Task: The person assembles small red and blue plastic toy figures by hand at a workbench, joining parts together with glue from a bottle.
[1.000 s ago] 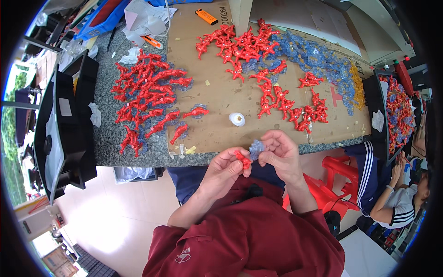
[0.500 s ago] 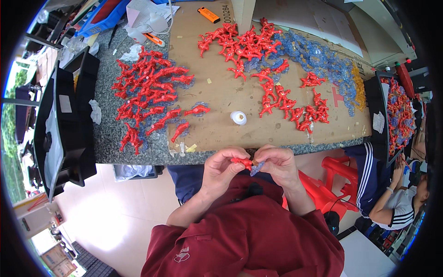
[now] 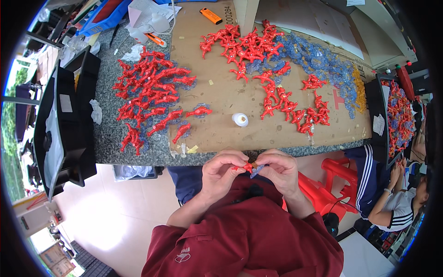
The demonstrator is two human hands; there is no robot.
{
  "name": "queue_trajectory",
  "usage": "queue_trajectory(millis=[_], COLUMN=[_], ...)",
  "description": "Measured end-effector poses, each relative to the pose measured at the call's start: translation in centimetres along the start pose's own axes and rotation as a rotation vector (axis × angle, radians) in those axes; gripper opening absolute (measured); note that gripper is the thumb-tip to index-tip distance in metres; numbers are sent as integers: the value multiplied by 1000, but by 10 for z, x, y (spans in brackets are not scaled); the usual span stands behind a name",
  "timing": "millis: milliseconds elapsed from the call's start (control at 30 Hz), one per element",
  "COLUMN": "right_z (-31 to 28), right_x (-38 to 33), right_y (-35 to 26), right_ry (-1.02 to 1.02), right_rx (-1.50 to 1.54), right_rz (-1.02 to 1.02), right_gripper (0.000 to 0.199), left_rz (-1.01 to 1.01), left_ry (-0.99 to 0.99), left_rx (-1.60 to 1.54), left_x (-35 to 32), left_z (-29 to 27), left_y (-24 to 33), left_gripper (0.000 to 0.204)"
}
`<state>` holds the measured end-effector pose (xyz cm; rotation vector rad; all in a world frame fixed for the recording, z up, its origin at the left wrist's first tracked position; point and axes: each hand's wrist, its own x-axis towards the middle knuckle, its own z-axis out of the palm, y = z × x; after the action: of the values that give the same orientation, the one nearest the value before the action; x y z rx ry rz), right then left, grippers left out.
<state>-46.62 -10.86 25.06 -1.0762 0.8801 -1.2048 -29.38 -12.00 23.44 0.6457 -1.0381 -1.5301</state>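
Tabletop: grey speckled stone, most of it covered by a brown cardboard sheet. Black trays stand stacked at its left end; another black tray at the right end holds red and blue pieces.

Left pile of red plastic parts: spread over the stone and the cardboard edge, several pieces lying on clear blue bits. Second red pile at the far centre, with a trail of red parts running toward the right. Band of clear blue parts behind and beside them, ending in a small yellow cluster.

Small white round item sits alone on the cardboard, near the front edge. Orange lighter at the far edge.

Left hand and right hand: held close together below the tabletop's front edge, over the lap. Left fingertips pinch a small red part; right fingertips pinch a clear blue part. The two parts touch between the hands.
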Motion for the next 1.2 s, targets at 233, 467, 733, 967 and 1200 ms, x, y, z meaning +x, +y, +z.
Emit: queue_trajectory(millis=[233,467,733,967,1200], right_z=[4,8,11,7,8], right_x=[-3,-6,-4,-3,-1], right_y=[-3,-9,-13,-8,-4], right_ry=[31,32,1,-66,-88], right_rx=[-165,-353,-511,-490,-417], right_rz=[-80,-219,-404,-493,-445], right_gripper=[23,22,21,24,23], left_rz=[21,62,96,16,48], left_ry=[-110,-217,-251,-365,-351], left_rx=[44,-136,-137,-65,12], left_x=[5,9,11,20,17], left_z=[-4,-12,-15,-16,-19], left_y=[-2,-16,-17,-4,-1], left_gripper=[13,9,6,12,17])
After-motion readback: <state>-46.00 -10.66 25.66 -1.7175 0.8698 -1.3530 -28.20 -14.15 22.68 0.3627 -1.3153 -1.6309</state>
